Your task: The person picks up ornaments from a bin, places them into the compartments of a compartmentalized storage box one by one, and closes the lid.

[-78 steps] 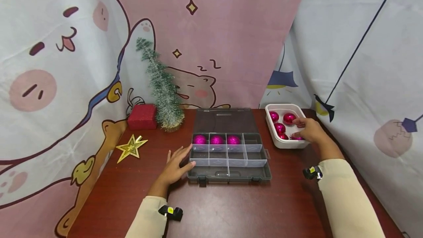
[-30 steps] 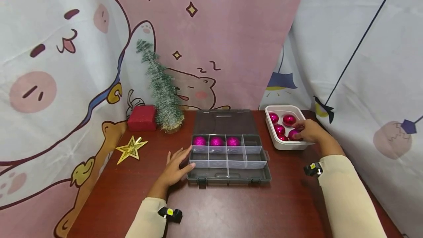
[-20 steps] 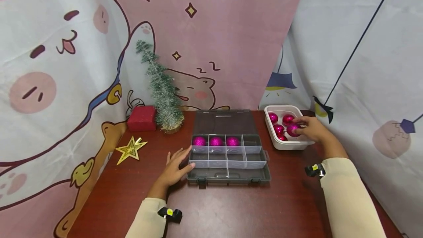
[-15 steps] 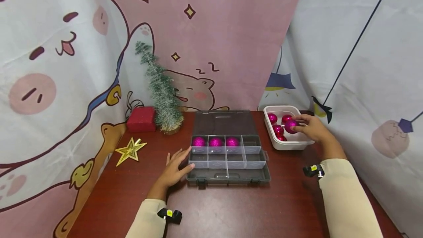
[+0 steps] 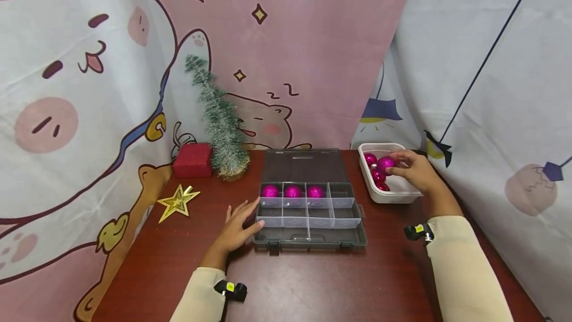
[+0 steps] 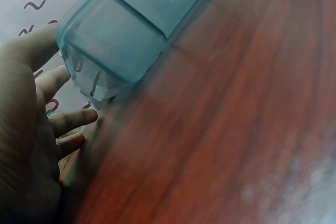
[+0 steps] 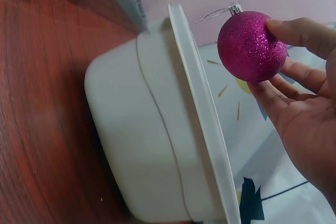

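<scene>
Your right hand pinches a glittery magenta bauble between thumb and fingers, above the white tub. The bauble is round, equal along every axis; its silver cap points left, toward the divided case. Shiny baubles lie in the tub. Your left hand, fingers extended, touches the case's left side. Three glittery baubles sit in its back row.

tub right of box
</scene>
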Tool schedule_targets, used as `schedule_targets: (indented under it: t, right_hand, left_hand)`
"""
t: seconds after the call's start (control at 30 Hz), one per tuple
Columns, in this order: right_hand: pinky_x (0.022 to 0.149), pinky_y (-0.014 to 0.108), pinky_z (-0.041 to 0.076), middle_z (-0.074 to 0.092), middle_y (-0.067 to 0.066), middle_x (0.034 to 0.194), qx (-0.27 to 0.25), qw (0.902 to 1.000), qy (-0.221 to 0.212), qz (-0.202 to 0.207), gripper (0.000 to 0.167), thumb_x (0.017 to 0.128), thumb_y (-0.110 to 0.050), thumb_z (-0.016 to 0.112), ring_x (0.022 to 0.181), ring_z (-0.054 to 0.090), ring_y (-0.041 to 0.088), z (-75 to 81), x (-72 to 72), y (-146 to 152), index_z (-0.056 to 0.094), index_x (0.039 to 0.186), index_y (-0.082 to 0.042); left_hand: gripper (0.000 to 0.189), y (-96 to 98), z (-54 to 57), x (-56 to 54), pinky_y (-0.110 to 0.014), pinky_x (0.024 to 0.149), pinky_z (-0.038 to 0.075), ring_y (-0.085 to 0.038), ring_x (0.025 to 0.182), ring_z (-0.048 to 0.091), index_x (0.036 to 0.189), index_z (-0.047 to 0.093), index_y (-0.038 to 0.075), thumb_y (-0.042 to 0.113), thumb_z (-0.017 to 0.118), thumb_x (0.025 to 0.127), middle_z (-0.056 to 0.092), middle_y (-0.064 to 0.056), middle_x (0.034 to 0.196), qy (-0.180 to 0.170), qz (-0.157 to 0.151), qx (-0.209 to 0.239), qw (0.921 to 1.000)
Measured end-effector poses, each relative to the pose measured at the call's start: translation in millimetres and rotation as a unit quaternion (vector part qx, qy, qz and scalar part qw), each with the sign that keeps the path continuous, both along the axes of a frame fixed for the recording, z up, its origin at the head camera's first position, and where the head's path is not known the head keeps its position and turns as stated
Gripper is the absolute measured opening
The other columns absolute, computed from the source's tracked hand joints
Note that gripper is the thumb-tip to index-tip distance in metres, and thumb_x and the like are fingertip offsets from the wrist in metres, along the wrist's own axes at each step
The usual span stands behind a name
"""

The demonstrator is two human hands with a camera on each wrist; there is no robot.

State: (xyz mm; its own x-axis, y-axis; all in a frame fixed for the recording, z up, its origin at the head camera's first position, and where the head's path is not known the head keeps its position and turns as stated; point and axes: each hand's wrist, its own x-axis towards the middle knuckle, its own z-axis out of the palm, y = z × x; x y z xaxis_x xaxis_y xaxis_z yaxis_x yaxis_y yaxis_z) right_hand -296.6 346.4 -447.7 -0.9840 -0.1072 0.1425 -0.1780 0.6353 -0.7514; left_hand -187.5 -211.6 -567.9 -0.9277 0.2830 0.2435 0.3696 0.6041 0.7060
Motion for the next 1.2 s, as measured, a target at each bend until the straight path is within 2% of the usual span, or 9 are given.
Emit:
schedule_targets:
  t: [0.1, 0.23, 0.37, 0.53, 0.73, 0.9, 1.03, 1.13, 1.2]
  right_hand:
    - [0.104, 0.018, 0.053, 0.064, 0.023, 0.147, 0.003, 0.9999, -0.005, 0.011, 0.055, 0.098, -0.022, 0.084, 0.129, 0.062, 0.022, 4.1, 1.9, -6.3, 0.065, 0.144, 0.001]
    - [0.087, 0.008, 0.051, 0.065, 0.024, 0.148, -0.001, 0.9994, -0.013, 0.032, 0.053, 0.1, -0.022, 0.081, 0.119, 0.067, 0.019, 5.1, 3.1, -14.0, 0.065, 0.146, -0.001]
    - [0.088, 0.008, 0.053, 0.063, 0.026, 0.15, -0.021, 0.9978, -0.003, 0.062, 0.051, 0.101, -0.018, 0.08, 0.111, 0.064, -0.003, 2.3, 0.6, -25.0, 0.064, 0.146, 0.001]
    - [0.087, 0.01, 0.055, 0.063, 0.03, 0.144, -0.053, 0.9919, 0.028, 0.112, 0.047, 0.098, -0.007, 0.08, 0.109, 0.063, -0.008, -0.1, -1.6, -40.9, 0.066, 0.141, 0.006]
    - [0.085, 0.01, 0.055, 0.07, 0.03, 0.134, -0.044, 0.9884, 0.048, 0.137, 0.046, 0.095, -0.004, 0.082, 0.104, 0.071, 0.006, 2.0, -1.2, -53.3, 0.069, 0.138, 0.006]
    - [0.094, 0.011, 0.052, 0.068, 0.025, 0.145, 0.01, 0.9894, 0.045, 0.137, 0.048, 0.096, -0.013, 0.084, 0.123, 0.07, 0.029, 1.4, -0.1, -58.6, 0.07, 0.141, -0.002]
    - [0.113, 0.037, 0.053, 0.064, 0.025, 0.15, 0.019, 0.9877, 0.039, 0.151, 0.048, 0.098, -0.011, 0.081, 0.136, 0.062, 0.042, -0.5, 2.2, -64.0, 0.068, 0.144, -0.003]
    - [0.121, 0.065, 0.043, 0.063, 0.025, 0.152, 0.033, 0.9866, 0.032, 0.156, 0.049, 0.1, -0.013, 0.08, 0.144, 0.054, 0.047, -1.9, 5.0, -70.0, 0.066, 0.146, -0.003]
    - [0.122, 0.074, 0.036, 0.063, 0.025, 0.151, 0.039, 0.9866, 0.024, 0.157, 0.049, 0.1, -0.014, 0.079, 0.147, 0.051, 0.049, -3.3, 6.8, -73.7, 0.065, 0.146, -0.005]
  left_hand:
    - [0.076, 0.4, -0.6, -2.1, -0.087, 0.124, -0.003, -0.053, 0.16, 0.035, 0.168, 0.046, 0.021, 0.043, 0.072, 0.101, 0.053, -0.019, 0.167, -0.005, 0.001, -0.004, 1.0]
    - [0.076, 0.5, 2.6, -2.1, -0.085, 0.125, -0.005, -0.05, 0.163, 0.033, 0.169, 0.043, 0.021, 0.042, 0.071, 0.102, 0.051, -0.017, 0.169, -0.023, 0.001, -0.011, 0.9997]
    - [0.076, 0.3, 4.6, -1.5, -0.084, 0.126, -0.005, -0.048, 0.164, 0.032, 0.17, 0.042, 0.023, 0.043, 0.07, 0.102, 0.05, -0.015, 0.17, -0.028, 0.002, -0.016, 0.9995]
    - [0.076, -0.1, 2.8, -0.4, -0.086, 0.125, -0.003, -0.05, 0.162, 0.034, 0.169, 0.044, 0.02, 0.042, 0.071, 0.102, 0.052, -0.017, 0.168, -0.018, 0.004, -0.014, 0.9997]
    - [0.075, -0.3, 2.2, 0.6, -0.087, 0.124, -0.001, -0.051, 0.161, 0.036, 0.168, 0.045, 0.019, 0.04, 0.072, 0.102, 0.053, -0.016, 0.167, -0.008, 0.002, -0.011, 0.9999]
    - [0.075, 0.2, 3.3, -0.7, -0.086, 0.124, -0.002, -0.05, 0.162, 0.036, 0.168, 0.045, 0.02, 0.04, 0.073, 0.101, 0.053, -0.016, 0.168, -0.011, 0.001, -0.01, 0.9999]
    - [0.075, 0.8, 5.0, -2.0, -0.084, 0.127, -0.004, -0.047, 0.164, 0.033, 0.17, 0.043, 0.023, 0.042, 0.071, 0.102, 0.051, -0.014, 0.17, -0.024, -0.002, -0.015, 0.9996]
    - [0.076, 0.8, 4.6, -2.3, -0.084, 0.127, -0.005, -0.047, 0.165, 0.032, 0.17, 0.042, 0.022, 0.043, 0.07, 0.103, 0.05, -0.014, 0.17, -0.03, -0.002, -0.019, 0.9994]
    - [0.076, 1.0, 4.6, -2.2, -0.084, 0.126, -0.005, -0.047, 0.165, 0.031, 0.17, 0.042, 0.022, 0.042, 0.071, 0.103, 0.05, -0.015, 0.171, -0.032, -0.002, -0.018, 0.9993]
